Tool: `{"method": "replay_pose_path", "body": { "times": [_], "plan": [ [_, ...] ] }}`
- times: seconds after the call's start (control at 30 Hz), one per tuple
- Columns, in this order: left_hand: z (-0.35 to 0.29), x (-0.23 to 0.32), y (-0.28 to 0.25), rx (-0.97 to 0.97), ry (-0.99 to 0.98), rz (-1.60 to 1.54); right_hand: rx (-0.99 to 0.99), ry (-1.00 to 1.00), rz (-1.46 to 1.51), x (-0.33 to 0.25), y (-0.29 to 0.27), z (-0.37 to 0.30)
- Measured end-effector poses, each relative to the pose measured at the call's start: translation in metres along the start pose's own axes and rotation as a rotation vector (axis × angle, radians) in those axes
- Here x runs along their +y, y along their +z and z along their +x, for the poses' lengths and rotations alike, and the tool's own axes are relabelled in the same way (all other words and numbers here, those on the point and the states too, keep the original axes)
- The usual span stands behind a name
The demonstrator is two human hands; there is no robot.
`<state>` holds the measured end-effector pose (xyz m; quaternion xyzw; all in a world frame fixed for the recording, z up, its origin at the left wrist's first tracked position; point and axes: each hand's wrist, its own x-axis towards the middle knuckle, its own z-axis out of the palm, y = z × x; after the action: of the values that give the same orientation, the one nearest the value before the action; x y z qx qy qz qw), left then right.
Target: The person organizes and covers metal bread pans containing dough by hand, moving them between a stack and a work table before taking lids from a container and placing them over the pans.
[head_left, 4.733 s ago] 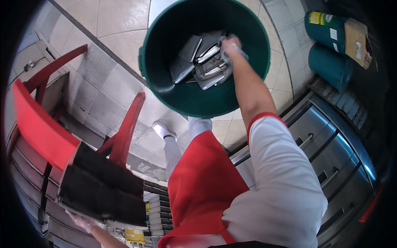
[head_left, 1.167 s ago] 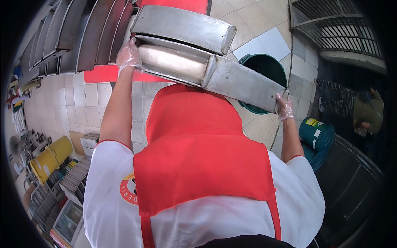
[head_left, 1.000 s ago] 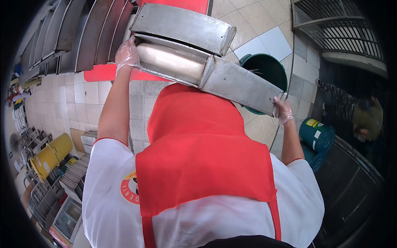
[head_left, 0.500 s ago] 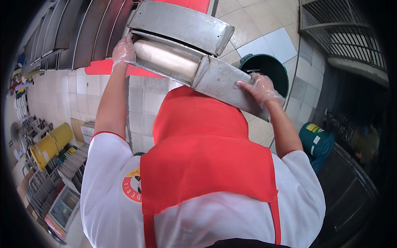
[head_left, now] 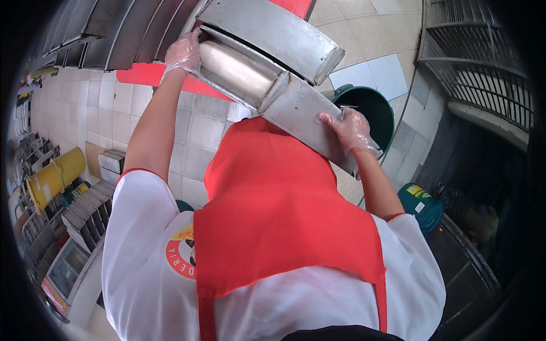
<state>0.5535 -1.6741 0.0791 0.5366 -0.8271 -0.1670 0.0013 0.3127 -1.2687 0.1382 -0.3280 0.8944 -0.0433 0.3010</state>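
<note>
Above the red apron (head_left: 273,227), both gloved hands grip stacked long grey metal baking pans (head_left: 267,68), left hand (head_left: 183,54) clamped on the far end, right hand (head_left: 351,129) pressing the lower pan's side; tilting could slide them toward the green round bin (head_left: 372,108).

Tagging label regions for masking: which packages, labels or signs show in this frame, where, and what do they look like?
Round badge: on the white shirt, left chest, red ring with yellow.
Blue container: on the floor lower right, with a yellow-green label and a white sticker.
Yellow drum: lying at far left, no label discernible.
No screens visible.
</note>
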Motion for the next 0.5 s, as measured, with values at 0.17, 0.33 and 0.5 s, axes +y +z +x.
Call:
{"method": "replay_pose_path", "body": {
  "times": [0.17,0.33,0.5],
  "plan": [
    [0.012,-0.005,-0.003,-0.054,0.050,-0.050,-0.124,0.113,0.107,-0.061,-0.004,0.020],
    [0.015,-0.024,-0.022,-0.328,-0.078,-0.456,0.217,-0.147,0.113,-0.063,-0.006,0.001],
    [-0.008,-0.008,-0.074,-0.381,-0.141,-0.532,0.570,0.618,1.316,0.018,0.054,-0.032]
  ]
}}
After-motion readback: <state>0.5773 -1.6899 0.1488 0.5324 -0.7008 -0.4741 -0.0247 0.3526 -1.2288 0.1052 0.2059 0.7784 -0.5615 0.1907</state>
